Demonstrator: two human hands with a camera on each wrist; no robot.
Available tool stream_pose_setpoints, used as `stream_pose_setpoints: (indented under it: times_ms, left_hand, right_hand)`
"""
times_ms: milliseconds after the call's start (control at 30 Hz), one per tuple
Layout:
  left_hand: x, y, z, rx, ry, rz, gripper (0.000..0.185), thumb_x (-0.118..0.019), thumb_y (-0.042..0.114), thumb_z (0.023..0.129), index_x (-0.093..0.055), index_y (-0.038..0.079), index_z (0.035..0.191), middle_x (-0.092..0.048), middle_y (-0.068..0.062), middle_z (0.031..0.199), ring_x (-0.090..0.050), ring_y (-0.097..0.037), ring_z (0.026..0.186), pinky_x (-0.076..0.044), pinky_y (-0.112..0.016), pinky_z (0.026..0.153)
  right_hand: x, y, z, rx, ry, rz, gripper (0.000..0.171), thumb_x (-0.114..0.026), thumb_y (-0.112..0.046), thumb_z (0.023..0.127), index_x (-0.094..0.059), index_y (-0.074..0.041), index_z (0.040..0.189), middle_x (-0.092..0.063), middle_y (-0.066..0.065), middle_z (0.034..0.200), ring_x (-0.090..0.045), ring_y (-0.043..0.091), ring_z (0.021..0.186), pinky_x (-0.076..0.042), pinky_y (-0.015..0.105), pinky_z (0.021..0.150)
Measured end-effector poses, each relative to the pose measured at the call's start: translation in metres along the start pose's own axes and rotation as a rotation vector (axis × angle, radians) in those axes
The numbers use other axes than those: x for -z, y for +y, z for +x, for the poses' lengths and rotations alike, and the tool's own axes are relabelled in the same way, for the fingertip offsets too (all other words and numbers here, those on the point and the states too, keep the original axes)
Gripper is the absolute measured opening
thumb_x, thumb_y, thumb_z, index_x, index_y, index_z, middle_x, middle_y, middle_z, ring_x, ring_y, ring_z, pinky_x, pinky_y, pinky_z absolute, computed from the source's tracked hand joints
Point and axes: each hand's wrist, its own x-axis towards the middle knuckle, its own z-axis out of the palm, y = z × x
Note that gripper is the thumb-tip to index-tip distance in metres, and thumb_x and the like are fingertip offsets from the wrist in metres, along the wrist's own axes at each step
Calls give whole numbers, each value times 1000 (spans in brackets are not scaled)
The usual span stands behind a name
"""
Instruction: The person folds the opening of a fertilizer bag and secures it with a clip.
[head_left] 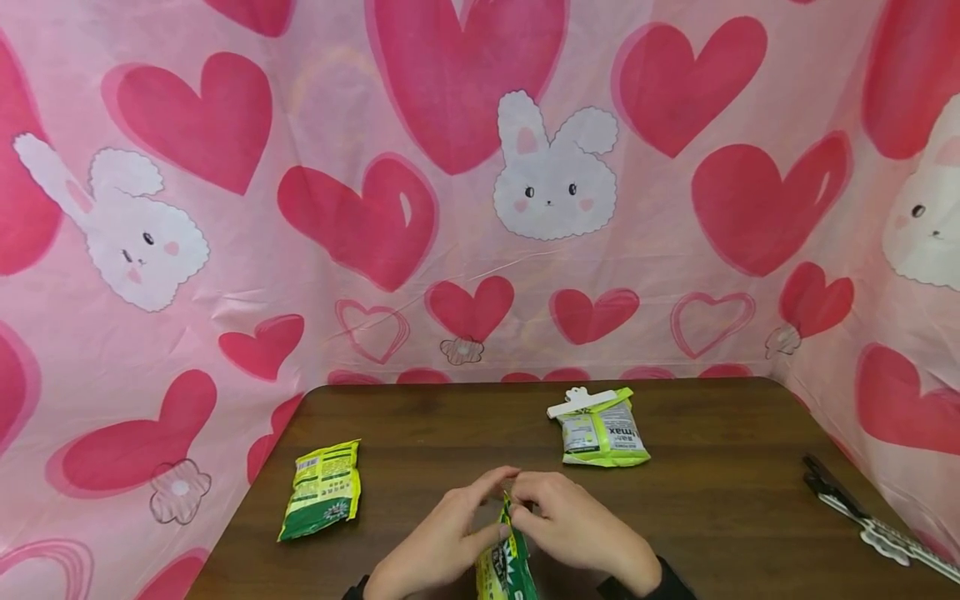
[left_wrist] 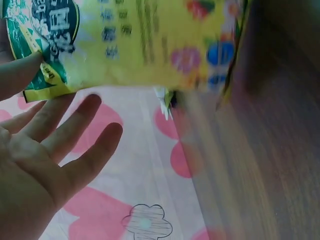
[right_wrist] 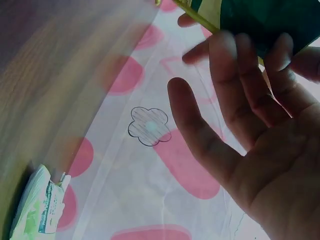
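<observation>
A yellow and green snack packet (head_left: 506, 567) stands upright at the table's near edge, between my two hands. My left hand (head_left: 446, 533) and right hand (head_left: 573, 521) both pinch its top edge, and their fingertips meet there. In the left wrist view the packet (left_wrist: 140, 45) fills the top; one finger of the left hand (left_wrist: 45, 150) presses its corner while the other fingers stretch out below. The right wrist view shows the right hand (right_wrist: 250, 130) with its fingertips on the packet's dark green side (right_wrist: 265, 20).
A second, similar packet (head_left: 321, 487) lies flat on the left of the brown table (head_left: 712, 500). A third packet (head_left: 603, 433), shut with a white clip (head_left: 588, 402), lies at the back centre. A long black and white tool (head_left: 862, 517) lies at the right edge. Pink heart cloth surrounds the table.
</observation>
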Motion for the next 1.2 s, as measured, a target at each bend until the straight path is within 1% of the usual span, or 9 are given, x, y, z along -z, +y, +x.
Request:
stream_pose_setpoints:
  times_ms: [100,267,367,467,567,667,867,1067,1200]
  left_hand:
    - [2,0,0,13,19,-18,45,-70,25,105,-57,20,147,-64,8,138,-61,-12,121,-52,-46,100]
    - [3,-2,-2,-6,61,-9,15,-73,16,101,-73,23,115,-72,13,112,-67,-9,109,-55,-38,94]
    - [4,-3,-3,6,78,-11,14,-74,11,99,-73,24,102,-72,14,101,-69,-7,99,-56,-32,88]
    - [6,-4,-3,30,108,-3,14,-76,9,98,-72,22,98,-71,14,96,-68,-6,90,-56,-28,80]
    - [8,-2,-3,49,149,22,10,-76,9,98,-72,18,97,-69,12,92,-65,-6,82,-55,-27,73]
    - [11,1,-3,67,187,40,9,-76,8,98,-71,15,96,-68,10,91,-63,-7,80,-53,-27,71]
    - [15,8,-6,57,220,36,12,-75,8,98,-68,17,96,-69,8,93,-62,-9,80,-53,-28,70]
    - [7,3,-3,24,204,122,10,-78,14,98,-70,19,100,-67,11,98,-61,-5,86,-52,-28,74]
    - [3,1,-1,26,211,145,5,-79,17,97,-75,19,96,-65,15,95,-61,-3,86,-53,-27,75]
  right_hand:
    - [0,1,1,-16,-19,27,25,-58,-9,102,-63,-22,82,-49,-16,75,-45,0,67,-38,23,63]
    - [4,2,-2,-46,-94,104,17,-59,-28,110,-72,-22,100,-61,-15,79,-53,0,68,-46,23,66]
    - [8,3,-4,-49,-159,122,15,-68,-35,105,-73,-20,104,-67,-15,85,-59,1,74,-51,24,69]
    - [12,5,-6,-56,-235,126,12,-77,-30,99,-75,-19,101,-67,-17,84,-62,0,74,-52,23,69]
    - [16,6,-8,-74,-278,120,6,-80,-23,97,-76,-19,97,-66,-17,80,-57,-2,68,-48,21,65]
    - [18,7,-8,-88,-251,78,4,-79,-21,97,-77,-20,94,-65,-17,78,-52,-2,64,-45,21,62]
    - [22,6,-9,-106,-97,-34,5,-80,-22,96,-76,-22,93,-66,-17,81,-50,0,63,-44,24,59]
    - [19,11,-5,-84,11,-120,8,-82,-20,94,-77,-22,88,-63,-19,81,-50,1,68,-44,26,60]
    - [16,13,-3,-71,69,-171,9,-84,-23,92,-78,-24,86,-59,-19,81,-50,2,72,-44,27,60]
